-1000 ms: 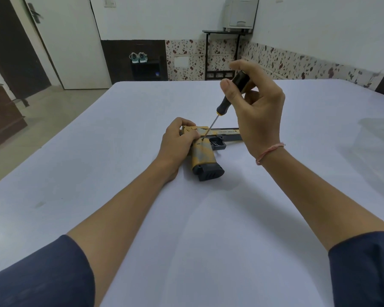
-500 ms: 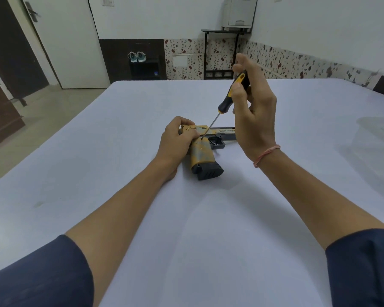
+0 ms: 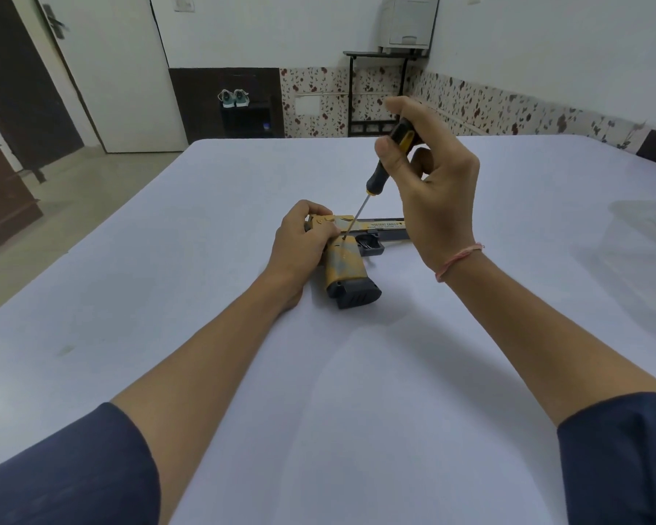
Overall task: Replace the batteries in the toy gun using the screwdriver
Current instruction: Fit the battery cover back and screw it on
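Observation:
An orange and grey toy gun (image 3: 347,269) lies flat on the white table (image 3: 205,259), its grip pointing toward me and its barrel to the right. My left hand (image 3: 300,244) grips the rear of the gun and holds it down. My right hand (image 3: 430,187) pinches the black and yellow handle of a screwdriver (image 3: 375,178). The thin shaft slants down to the left and its tip touches the top of the gun's grip.
A clear plastic container (image 3: 644,229) sits at the table's right edge. Beyond the table's far edge are a dark shelf with shoes (image 3: 234,98), a black stand with a printer (image 3: 408,22) and a white door (image 3: 107,70).
My right hand has turned on the screwdriver handle, fingers shifting round it. The tip stays on the same spot of the gun's grip. My left hand has not moved.

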